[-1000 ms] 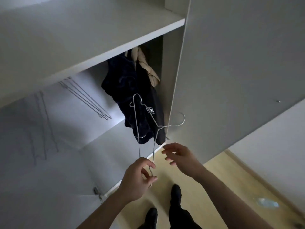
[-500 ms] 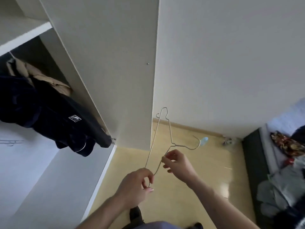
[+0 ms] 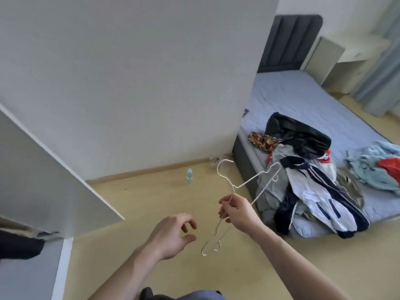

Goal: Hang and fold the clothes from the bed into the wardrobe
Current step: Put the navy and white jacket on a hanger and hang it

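My right hand [image 3: 237,210] pinches a thin white wire hanger [image 3: 249,182] near its neck, its hook pointing up and left. My left hand [image 3: 173,234] hovers just left of the hanger's lower end, fingers loosely curled, holding nothing. A heap of clothes lies on the bed [image 3: 303,94] to the right: a white and navy striped jacket [image 3: 322,198], a black garment [image 3: 296,133], a patterned piece [image 3: 262,140] and light blue cloth [image 3: 372,167]. The open wardrobe door [image 3: 54,174] stands at the left, with a dark hanging garment [image 3: 17,245] beneath it.
A small water bottle [image 3: 189,175] stands on the wooden floor by the skirting board. A white wall fills the upper left. The dark padded headboard [image 3: 290,42] and a pale side cabinet [image 3: 324,59] are at the far right, beside curtains.
The view has swung right from the wardrobe to the bed. My left hand has let go of the hanger, which now hangs from my right hand alone.
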